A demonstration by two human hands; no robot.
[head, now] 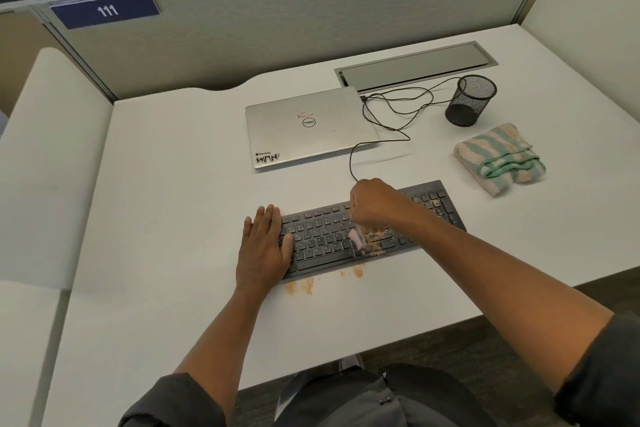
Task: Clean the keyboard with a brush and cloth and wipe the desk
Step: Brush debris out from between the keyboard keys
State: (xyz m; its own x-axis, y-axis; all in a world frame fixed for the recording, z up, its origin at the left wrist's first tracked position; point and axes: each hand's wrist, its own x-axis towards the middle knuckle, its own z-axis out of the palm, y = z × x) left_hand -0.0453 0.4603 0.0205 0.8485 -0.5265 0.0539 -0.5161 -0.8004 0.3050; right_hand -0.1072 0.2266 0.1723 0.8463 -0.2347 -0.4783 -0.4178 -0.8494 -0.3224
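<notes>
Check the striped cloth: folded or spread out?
Folded. The striped cloth lies in a thick bundle with layered edges on the desk, right of the laptop, untouched.

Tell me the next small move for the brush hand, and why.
Probably sweep the brush toward the keyboard's front edge: the right hand holds it beside orange crumbs on the keys, the left hand steadies the keyboard, and crumbs already lie on the desk.

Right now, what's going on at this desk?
A person is cleaning a keyboard. The left hand lies flat on its left end, while the right hand grips a small brush over the keys. Brown crumbs lie on the desk. A folded cloth sits unused nearby.
</notes>
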